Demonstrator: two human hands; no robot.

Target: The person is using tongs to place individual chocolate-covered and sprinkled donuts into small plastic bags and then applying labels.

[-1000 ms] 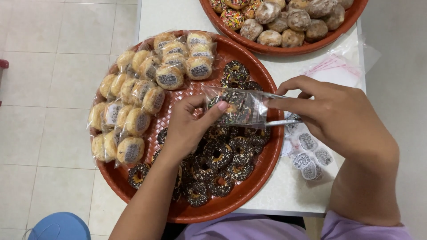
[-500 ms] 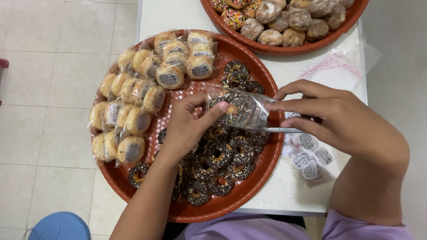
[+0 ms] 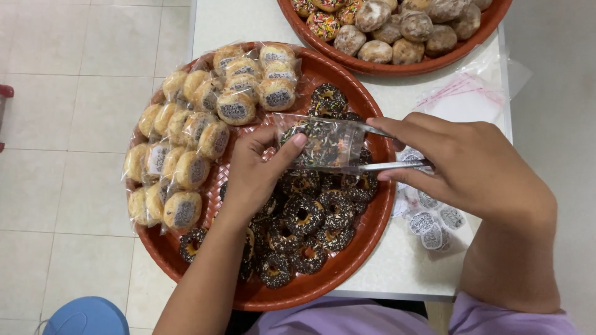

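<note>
Bag: clear plastic bag [image 3: 326,144] w/ dark sprinkled donut inside lay above round red woven tray [image 3: 372,214], near its right edge, long axis left-right.
L hand [image 3: 254,177]: pinched bag's left end.
R hand [image 3: 459,164]: squeezed metal tongs [image 3: 391,165] into bag's right mouth; both hands touching it.

A small clear plastic bag [image 3: 326,144] lies on its side, held just above a round red tray, its open end facing right. Inside it sits a chocolate doughnut [image 3: 316,139] with pale sprinkles. Metal tongs [image 3: 388,162] reach into the bag's open end from the right, both arms lying nearly level and close together around the doughnut.
</note>
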